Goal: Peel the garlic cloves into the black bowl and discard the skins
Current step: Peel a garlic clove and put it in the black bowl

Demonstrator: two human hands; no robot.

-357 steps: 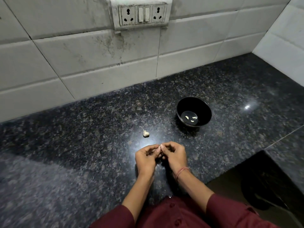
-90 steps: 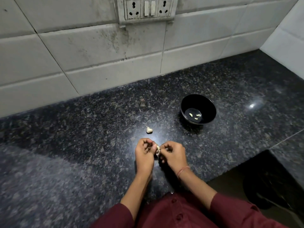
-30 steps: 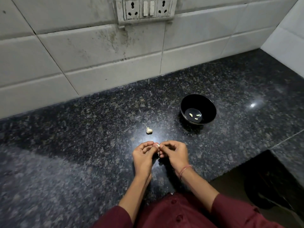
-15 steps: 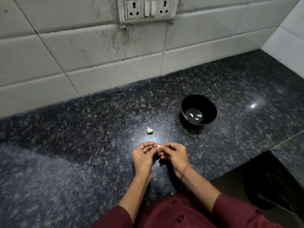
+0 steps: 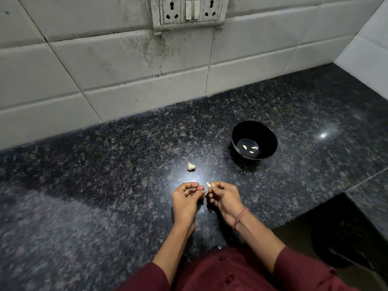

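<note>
Tabletop [image 5: 84,206] is dark stone with little specks. White wall tiles [image 5: 105,66] stand along its back edge, and a plug plate [image 5: 188,12] is set in them higher up.

A small garlic piece [image 5: 191,166] with its skin on lies alone near the middle of the tabletop, just past the hands.

The left hand [image 5: 185,199] is near the front edge, about halfway along it. Its fingers are curled in, so its grip looks closed. I cannot tell if something small is inside it.

Close beside it is the right hand [image 5: 224,198]. Its grip pinches a garlic clove [image 5: 208,184] at the fingertips, and the pale tip of the clove pokes up. A thin thread band [image 5: 240,217] goes round the right wrist. Both arms come out of dark red sleeves [image 5: 304,269] at the front edge.

Farther right and nearer the back edge, the black bowl [image 5: 270,141] sits upright on the tabletop, well apart from the hands. Three peeled cloves [image 5: 251,149] lie on its bottom.

At the front right corner the tabletop is cut away. A dark round thing [image 5: 344,238] sits lower down there, too dark to tell what it is.
</note>
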